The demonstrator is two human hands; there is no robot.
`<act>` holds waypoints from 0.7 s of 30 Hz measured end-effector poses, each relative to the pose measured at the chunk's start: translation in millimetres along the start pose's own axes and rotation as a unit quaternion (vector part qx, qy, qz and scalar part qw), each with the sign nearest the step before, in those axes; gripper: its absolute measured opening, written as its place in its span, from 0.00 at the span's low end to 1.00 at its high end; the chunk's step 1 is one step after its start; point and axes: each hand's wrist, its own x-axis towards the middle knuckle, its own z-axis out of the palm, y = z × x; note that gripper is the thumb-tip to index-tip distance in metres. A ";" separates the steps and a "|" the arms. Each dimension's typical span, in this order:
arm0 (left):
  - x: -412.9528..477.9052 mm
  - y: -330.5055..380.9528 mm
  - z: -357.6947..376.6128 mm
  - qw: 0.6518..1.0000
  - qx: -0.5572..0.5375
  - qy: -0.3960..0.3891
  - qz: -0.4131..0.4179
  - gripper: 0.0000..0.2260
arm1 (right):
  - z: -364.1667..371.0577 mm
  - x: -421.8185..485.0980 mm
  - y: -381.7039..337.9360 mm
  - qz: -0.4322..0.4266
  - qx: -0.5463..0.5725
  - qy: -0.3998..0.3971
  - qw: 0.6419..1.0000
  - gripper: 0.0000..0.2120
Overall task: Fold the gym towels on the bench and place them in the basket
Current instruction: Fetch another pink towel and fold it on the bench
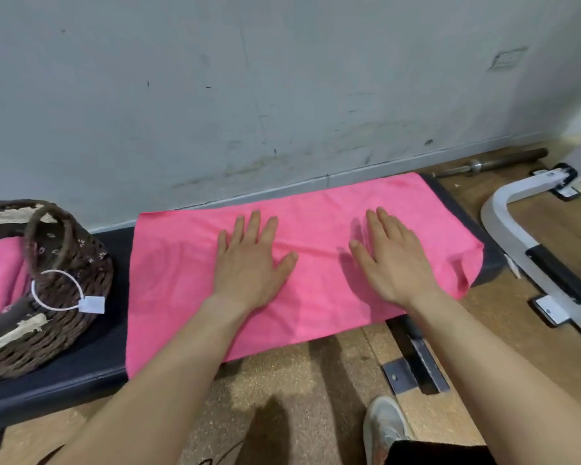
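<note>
Forearms [168, 380] are extended from the near edge. Tabletop [108, 347] is spanned by the pink towel [316, 209], long axis left-to-right; basket [64, 330] is set beyond its left end. Left hand [249, 263], nearer the basket, and right hand [396, 263] are pressed flat on the towel, fingers straight.

Two towels [182, 280] [0, 273], one basket [88, 263], one bench [108, 330]

Pink towel [302, 263] on navy bench [91, 357]; brown wicker basket [71, 273], floral-print lining; white tag [94, 304].
</note>
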 end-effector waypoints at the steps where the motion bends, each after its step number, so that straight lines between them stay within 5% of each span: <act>1: 1.6 11.7 4.7 1.000 0.010 -0.023 0.009 0.34 | -1.4 -1.0 17.3 0.023 0.000 0.003 1.000 0.40; 6: 5.7 34.7 22.3 0.995 0.048 -0.090 0.009 0.35 | -2.1 -14.8 105.5 0.145 -0.030 -0.014 0.989 0.36; 11: 0.9 32.6 25.5 0.999 0.031 -0.041 0.011 0.35 | -8.1 -34.0 135.4 0.219 -0.045 -0.002 0.975 0.35; 15: -8.5 39.6 14.4 1.000 -0.003 -0.021 -0.003 0.32 | -10.7 -32.6 90.7 0.131 -0.049 0.009 0.990 0.33; 21: -47.7 41.1 -12.8 0.991 0.010 -0.116 -0.070 0.37 | -5.2 -35.4 -14.3 -0.053 0.018 -0.060 0.997 0.32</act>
